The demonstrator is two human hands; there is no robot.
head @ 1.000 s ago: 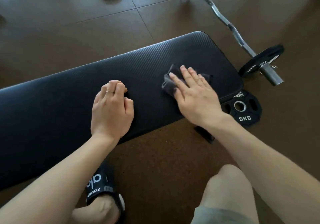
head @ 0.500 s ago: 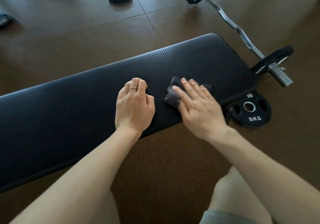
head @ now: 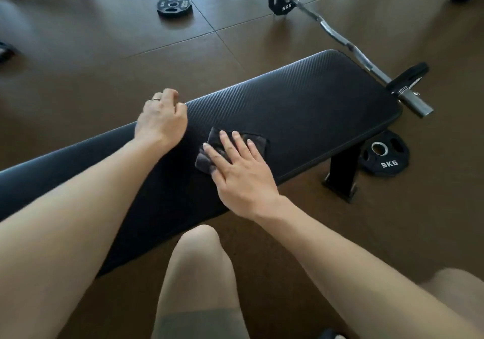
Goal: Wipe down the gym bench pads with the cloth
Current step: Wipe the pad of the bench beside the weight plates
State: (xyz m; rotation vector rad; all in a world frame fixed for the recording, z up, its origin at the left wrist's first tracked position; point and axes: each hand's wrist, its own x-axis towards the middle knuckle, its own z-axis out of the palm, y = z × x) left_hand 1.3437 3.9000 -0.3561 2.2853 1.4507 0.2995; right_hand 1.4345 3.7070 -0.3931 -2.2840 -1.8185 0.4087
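Cloth [head: 209,155] lies on the pad [head: 301,108], pressed flat under the right hand [head: 241,173]; left hand [head: 162,119] curls over the far edge. Plate [head: 383,158] and barbell [head: 348,43] lie beside the bench end.

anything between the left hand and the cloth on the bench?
Nothing: in the head view only bare bench pad separates the left hand from the cloth, which lies under the right hand.

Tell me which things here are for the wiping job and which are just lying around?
For the job: cloth, bench pad, right hand pressing the cloth, left hand on the pad's far edge.

Lying about: curl bar, weight plate by the bench leg, another plate farther off.
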